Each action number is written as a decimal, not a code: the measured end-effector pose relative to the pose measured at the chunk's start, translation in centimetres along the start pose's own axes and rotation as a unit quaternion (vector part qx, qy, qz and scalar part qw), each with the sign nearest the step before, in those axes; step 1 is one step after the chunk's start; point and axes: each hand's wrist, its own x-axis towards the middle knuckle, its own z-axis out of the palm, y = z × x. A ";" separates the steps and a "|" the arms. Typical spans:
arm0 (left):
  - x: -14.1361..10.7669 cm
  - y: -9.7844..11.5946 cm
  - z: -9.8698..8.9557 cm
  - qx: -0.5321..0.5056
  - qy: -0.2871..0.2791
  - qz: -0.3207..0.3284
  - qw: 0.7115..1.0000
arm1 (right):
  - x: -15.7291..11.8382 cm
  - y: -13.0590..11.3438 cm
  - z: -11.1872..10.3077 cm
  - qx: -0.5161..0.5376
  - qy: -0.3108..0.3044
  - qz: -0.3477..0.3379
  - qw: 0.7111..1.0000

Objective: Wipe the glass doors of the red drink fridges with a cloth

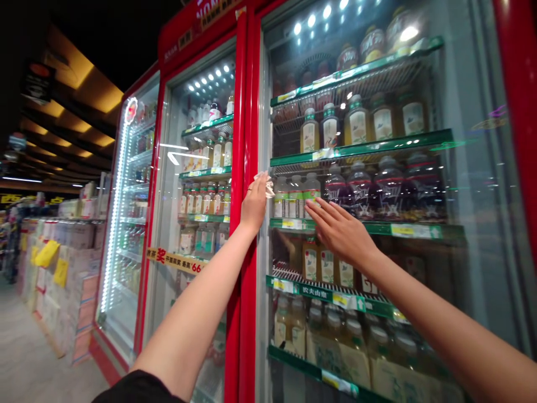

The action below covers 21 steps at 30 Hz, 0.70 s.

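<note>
My left hand point(254, 204) is raised against the red upright of the drinks fridge, at the edge of its glass door point(289, 254). Under its fingers is a crumpled white tissue or thin cloth point(269, 186), part of it hidden by the hand. To the right, my right hand point(339, 228) has its fingers stretched out, flat at or just before the glass; whether it touches I cannot tell. Nothing shows in it. Behind the glass stand small pale bottles with green labels point(296, 197) and dark purple drink bottles point(389, 187).
Green-edged shelves point(361, 144) of bottles fill the fridge. A second red-framed fridge door point(201, 229) with a printed strip point(174, 259) adjoins on the left, then a lit fridge point(130, 224). Stacked boxes point(62, 280) with yellow tags line the floor point(25, 347) at far left.
</note>
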 end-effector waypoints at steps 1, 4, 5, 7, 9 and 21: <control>-0.2 0.0 0.1 0.008 0.002 -0.009 1.000 | -0.4 0.1 0.1 -0.001 -0.001 0.006 1.000; -1.2 0.5 0.7 0.024 0.007 -0.038 0.999 | -1.0 -0.1 0.5 0.005 -0.008 0.021 1.000; -1.4 0.8 0.9 0.025 0.010 -0.048 0.998 | -1.0 -0.2 0.6 0.007 -0.009 0.026 1.000; -1.3 1.3 1.4 0.025 0.015 -0.073 0.997 | -1.0 -0.4 0.9 0.009 -0.006 0.034 0.999; -0.5 1.8 1.8 0.020 0.017 -0.093 0.995 | -1.0 -0.6 1.2 0.005 -0.001 0.037 0.999; -1.7 1.0 0.7 0.007 -0.036 -0.070 0.997 | -1.0 -0.7 2.0 -0.038 0.001 0.046 0.998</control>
